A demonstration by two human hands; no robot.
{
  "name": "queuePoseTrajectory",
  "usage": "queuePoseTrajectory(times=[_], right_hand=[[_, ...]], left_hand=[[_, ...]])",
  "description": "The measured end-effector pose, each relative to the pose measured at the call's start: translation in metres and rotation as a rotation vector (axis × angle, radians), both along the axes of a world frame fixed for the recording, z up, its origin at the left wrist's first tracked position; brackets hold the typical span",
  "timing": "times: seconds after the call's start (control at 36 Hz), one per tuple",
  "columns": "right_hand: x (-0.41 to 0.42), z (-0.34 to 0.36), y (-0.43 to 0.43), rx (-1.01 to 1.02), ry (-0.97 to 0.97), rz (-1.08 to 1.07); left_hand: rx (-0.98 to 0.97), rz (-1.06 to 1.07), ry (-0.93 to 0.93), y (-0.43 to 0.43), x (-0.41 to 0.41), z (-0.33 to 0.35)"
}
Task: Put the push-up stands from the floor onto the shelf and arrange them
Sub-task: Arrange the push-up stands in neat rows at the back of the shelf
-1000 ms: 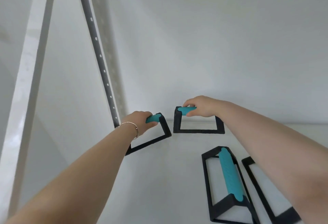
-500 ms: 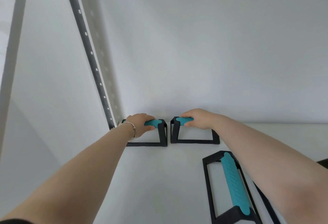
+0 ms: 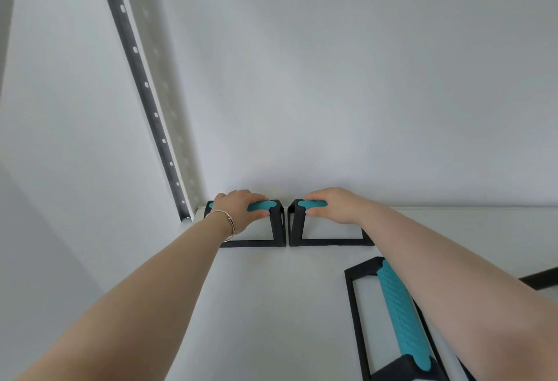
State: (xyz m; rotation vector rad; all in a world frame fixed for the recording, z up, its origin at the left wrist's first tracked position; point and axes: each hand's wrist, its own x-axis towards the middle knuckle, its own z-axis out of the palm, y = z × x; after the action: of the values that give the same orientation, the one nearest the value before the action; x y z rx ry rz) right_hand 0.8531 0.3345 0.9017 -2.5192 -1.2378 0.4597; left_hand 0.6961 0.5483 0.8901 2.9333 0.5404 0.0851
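Observation:
Two black push-up stands with teal grips stand side by side at the back of the white shelf, against the rear wall. My left hand grips the teal handle of the left stand, which sits in the back left corner. My right hand grips the handle of the right stand. The two frames almost touch. A third stand lies nearer to me on the right, its grip pointing front to back. A black piece of a fourth stand shows past my right forearm.
A black perforated shelf upright runs up the left side next to the white side panel. The rear wall is plain white.
Both hands moved their stands back toward the wall. The left stand turned from a slant to square with the right one, and they now sit side by side.

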Motion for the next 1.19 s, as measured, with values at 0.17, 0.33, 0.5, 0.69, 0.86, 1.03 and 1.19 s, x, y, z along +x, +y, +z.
queuePoseTrajectory(times=[0.17,0.33,0.5,0.69,0.86,1.03,1.19], right_hand=[[0.0022,0.0008,-0.0003,0.013,0.023,-0.008],[0.0002,-0.0014,-0.0021,0.011,-0.011,-0.009],[-0.0028,-0.0035,-0.003,-0.017,-0.085,-0.01],[-0.0009,-0.0018,-0.0001,-0.008,-0.078,-0.012],[-0.0007,-0.0014,-0.0005,-0.01,-0.071,-0.009],[0.0015,-0.0025,-0.002,-0.004,-0.072,-0.001],[0.0,-0.003,-0.0005,-0.015,-0.077,-0.013]], left_hand=[[0.01,-0.013,-0.012,0.0023,0.0013,-0.0009],[0.006,-0.018,-0.008,0.0035,0.0013,-0.0021],[0.009,0.003,0.004,0.003,0.0011,-0.0043],[0.001,-0.018,0.018,0.0066,0.003,-0.0014],[0.002,-0.024,0.015,0.0073,0.0024,-0.0001],[0.005,-0.025,-0.001,0.008,0.0026,-0.0025],[0.005,-0.029,0.003,0.0092,0.004,-0.0027]])
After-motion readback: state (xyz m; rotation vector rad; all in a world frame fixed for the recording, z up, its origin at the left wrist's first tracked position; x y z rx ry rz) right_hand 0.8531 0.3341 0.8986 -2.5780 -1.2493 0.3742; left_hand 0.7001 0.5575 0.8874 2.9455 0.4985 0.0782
